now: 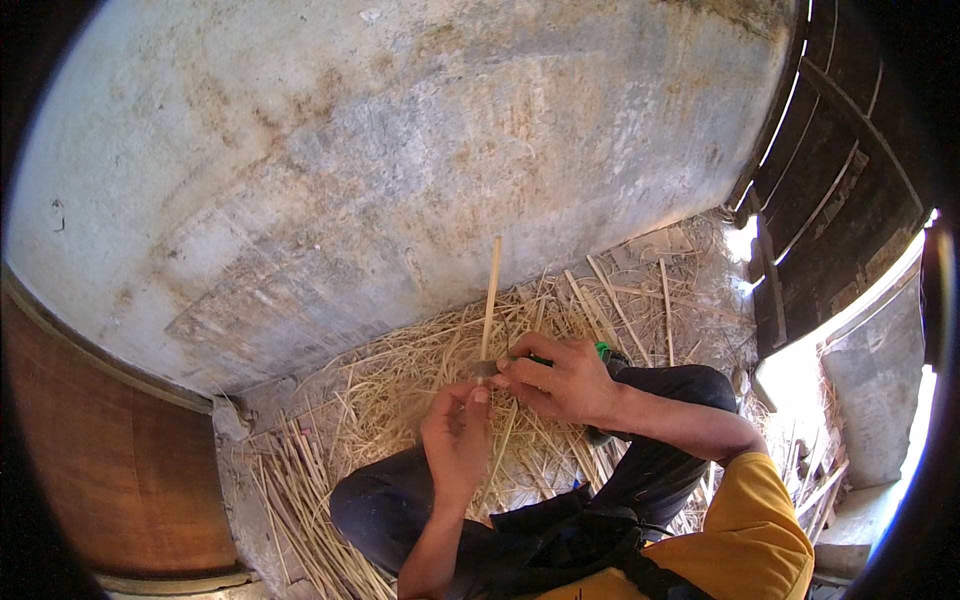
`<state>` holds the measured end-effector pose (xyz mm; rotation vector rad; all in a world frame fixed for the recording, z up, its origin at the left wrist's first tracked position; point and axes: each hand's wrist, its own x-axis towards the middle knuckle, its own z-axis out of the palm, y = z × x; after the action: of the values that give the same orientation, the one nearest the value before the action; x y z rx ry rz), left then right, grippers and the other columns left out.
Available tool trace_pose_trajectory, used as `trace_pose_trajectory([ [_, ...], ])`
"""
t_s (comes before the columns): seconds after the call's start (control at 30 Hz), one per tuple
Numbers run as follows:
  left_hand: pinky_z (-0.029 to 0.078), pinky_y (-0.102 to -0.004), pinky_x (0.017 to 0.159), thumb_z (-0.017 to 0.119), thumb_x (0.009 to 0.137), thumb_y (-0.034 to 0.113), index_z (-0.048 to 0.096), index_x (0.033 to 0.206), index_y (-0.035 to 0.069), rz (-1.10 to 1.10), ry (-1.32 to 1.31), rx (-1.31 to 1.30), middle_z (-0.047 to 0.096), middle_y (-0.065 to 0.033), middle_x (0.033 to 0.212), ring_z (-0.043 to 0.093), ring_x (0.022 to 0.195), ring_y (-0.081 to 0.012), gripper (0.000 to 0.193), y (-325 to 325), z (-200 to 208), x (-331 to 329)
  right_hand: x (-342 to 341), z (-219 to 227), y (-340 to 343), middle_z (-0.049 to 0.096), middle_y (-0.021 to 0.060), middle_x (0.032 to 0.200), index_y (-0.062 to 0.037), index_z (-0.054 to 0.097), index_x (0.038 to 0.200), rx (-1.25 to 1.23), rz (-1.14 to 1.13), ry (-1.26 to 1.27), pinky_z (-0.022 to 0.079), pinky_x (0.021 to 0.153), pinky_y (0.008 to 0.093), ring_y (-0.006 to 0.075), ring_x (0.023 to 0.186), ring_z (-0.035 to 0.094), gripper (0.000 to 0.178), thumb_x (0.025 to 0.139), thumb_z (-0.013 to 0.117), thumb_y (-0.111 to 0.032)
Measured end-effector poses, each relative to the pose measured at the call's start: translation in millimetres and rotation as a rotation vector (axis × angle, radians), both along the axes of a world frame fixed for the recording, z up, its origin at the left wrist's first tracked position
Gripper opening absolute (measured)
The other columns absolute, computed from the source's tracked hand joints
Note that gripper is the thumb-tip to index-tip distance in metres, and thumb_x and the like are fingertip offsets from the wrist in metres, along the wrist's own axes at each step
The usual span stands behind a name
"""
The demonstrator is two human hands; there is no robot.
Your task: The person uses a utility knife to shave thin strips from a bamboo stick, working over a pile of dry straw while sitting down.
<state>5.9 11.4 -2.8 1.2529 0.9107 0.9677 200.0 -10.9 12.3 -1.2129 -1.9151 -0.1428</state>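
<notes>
A pale, thin bamboo-like strip (pixel 491 295) stands up from my hands toward the wall. My left hand (pixel 457 432) pinches its lower end between thumb and fingers. My right hand (pixel 562 382) is closed round a knife, mostly hidden by the fingers. Its short grey blade (pixel 484 368) lies across the strip just above my left fingertips, and bits of green, apparently the handle (pixel 603 350), show beside the right hand. Both hands are close together above a heap of shavings (pixel 400 385) on the floor.
A stained plaster wall (pixel 420 160) rises in front. Long strips (pixel 300 490) lie bundled at left, near a brown wooden panel (pixel 110 460). More loose strips (pixel 620 300) lean at the far right. Dark boards (pixel 840 180) with bright gaps stand at right. My bent knees flank the shavings.
</notes>
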Motion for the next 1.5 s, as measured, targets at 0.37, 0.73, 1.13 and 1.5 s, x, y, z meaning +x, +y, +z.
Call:
trace_pose_trajectory([
  [0.37, 0.026, -0.0228, 0.046, 0.056, 0.109, 0.019, 0.057, 0.096, 0.008, 0.021, -0.088, 0.007, 0.047, 0.0070, 0.067, 0.035, 0.053, -0.0012, 0.016, -9, 1, 13, 2, 0, 1, 0.064, 0.0052, 0.085, -0.0098, 0.069, 0.094, 0.022, -0.024, 0.004, 0.050, 0.047, 0.0340, 0.0208, 0.059, 0.066, 0.018, 0.082, 0.082, -0.014],
  [0.73, 0.026, -0.0208, 0.047, 0.055, 0.109, 0.016, 0.061, 0.104, 0.004, 0.050, 0.016, 0.149, 0.047, 0.0075, 0.068, 0.035, 0.054, -0.0004, 0.015, -6, -13, 9, 3, 6, 3, 0.063, 0.0055, 0.083, -0.0094, 0.069, 0.092, 0.070, -0.023, -0.017, 0.050, 0.045, 0.0327, 0.0195, 0.057, 0.065, 0.017, 0.082, 0.082, -0.011],
  [1.13, 0.045, -0.0228, 0.068, 0.063, 0.102, 0.009, 0.067, 0.105, -0.005, 0.089, 0.128, 0.112, 0.068, -0.0026, 0.089, 0.055, 0.079, -0.0053, 0.015, -13, -9, 9, 35, 14, 26, 0.065, 0.0114, 0.084, -0.0082, 0.068, 0.100, 0.033, -0.179, 0.154, 0.050, 0.052, 0.0403, 0.0311, 0.064, 0.066, 0.012, 0.090, 0.075, -0.009],
  [1.5, 0.044, -0.0235, 0.063, 0.063, 0.105, 0.016, 0.068, 0.104, -0.001, -0.066, 0.156, 0.129, 0.063, -0.0019, 0.080, 0.054, 0.071, -0.0061, 0.019, -13, -1, 8, 98, 38, 43, 0.062, 0.0075, 0.076, -0.0066, 0.058, 0.106, -0.210, -0.331, 0.666, 0.044, 0.060, 0.0331, 0.0166, 0.064, 0.056, 0.016, 0.101, 0.065, -0.021],
])
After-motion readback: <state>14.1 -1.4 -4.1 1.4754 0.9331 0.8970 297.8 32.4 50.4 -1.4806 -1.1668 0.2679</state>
